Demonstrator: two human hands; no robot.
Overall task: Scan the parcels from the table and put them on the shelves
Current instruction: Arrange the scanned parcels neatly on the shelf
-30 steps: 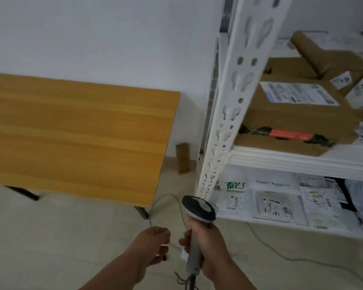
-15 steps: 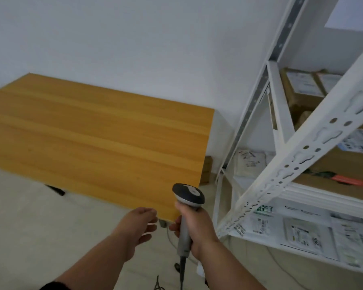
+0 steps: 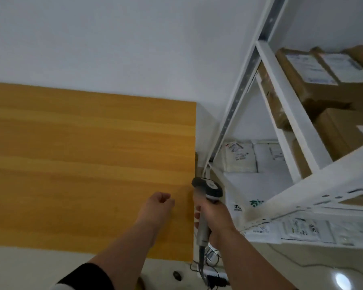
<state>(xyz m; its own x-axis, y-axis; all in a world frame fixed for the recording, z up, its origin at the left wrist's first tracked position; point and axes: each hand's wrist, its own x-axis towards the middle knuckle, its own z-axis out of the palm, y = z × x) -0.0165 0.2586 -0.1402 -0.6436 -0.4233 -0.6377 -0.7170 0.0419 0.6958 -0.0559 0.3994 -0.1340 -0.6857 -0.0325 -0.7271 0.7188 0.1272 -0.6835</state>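
Note:
My right hand (image 3: 215, 217) grips the handle of a grey barcode scanner (image 3: 208, 188), held upright just past the right edge of the wooden table (image 3: 82, 164). My left hand (image 3: 157, 208) hovers over the table's right part with its fingers curled and nothing in it. No parcel lies on the visible tabletop. Brown cardboard parcels (image 3: 314, 84) with white labels fill the upper level of the white metal shelf unit (image 3: 285, 97) on the right. White bagged parcels (image 3: 241, 156) lie on its lower level.
A slanted white shelf post (image 3: 323, 195) crosses the view right beside my right hand. The scanner's cable (image 3: 203, 268) runs down to a tangle of wires on the pale floor. A small dark object (image 3: 177, 275) lies on the floor near the table's front edge.
The view has swung left and closer to the table. Both hands moved up over the table's right edge, the scanner still in my right hand, the left hand's fingers curling tighter.

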